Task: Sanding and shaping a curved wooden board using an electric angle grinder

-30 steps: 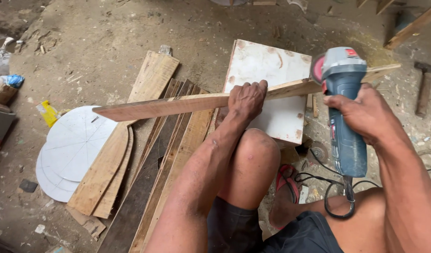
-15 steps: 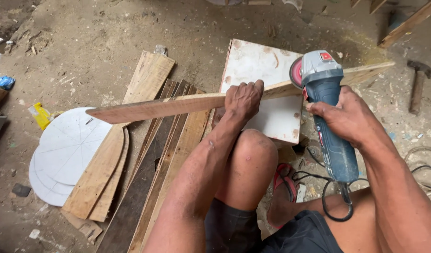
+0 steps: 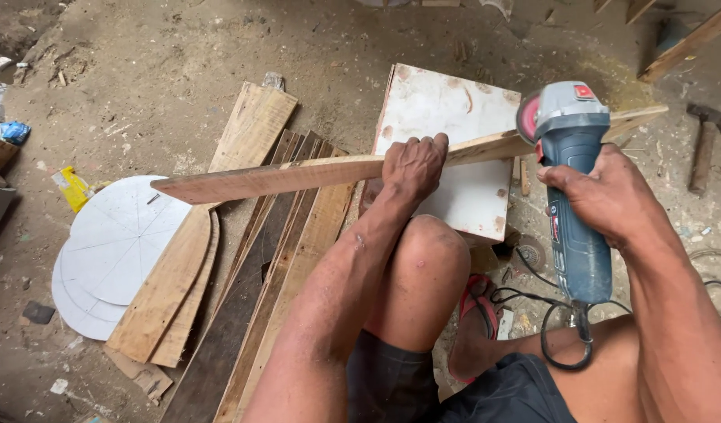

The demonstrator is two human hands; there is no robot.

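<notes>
A person sits low over a dusty floor [image 3: 180, 55], one bare knee raised between the arms. The left hand [image 3: 413, 166] is closed around a long, thin wooden strip [image 3: 282, 177], fingers curled over its top edge near the middle. The strip runs almost level across the scene, its pointed end out to the left above a pile of boards, its other end reaching past the tool on the right. It is held up off the floor, passing over a white square board [image 3: 446, 117] that lies behind the hand.

The right hand [image 3: 607, 196] is wrapped tightly around the blue body of an angle grinder [image 3: 573, 211]. The grinder's grey head and red disc [image 3: 528, 117] sit against the strip, just to the right of the left hand. A black cord [image 3: 560, 345] loops from the tool's rear end down by the person's leg.

On the floor to the left lie several flat planks [image 3: 251, 133] stacked side by side, some pale, some dark, two of them with curved ends. Beside them, partly under the planks, are white round cut-outs [image 3: 113, 251] marked with pencil lines. A hammer [image 3: 703, 149] rests on the floor at the far right, well apart from the hands. A red sandal [image 3: 479, 301] shows below the raised knee, near a small spare disc [image 3: 529, 254].
</notes>
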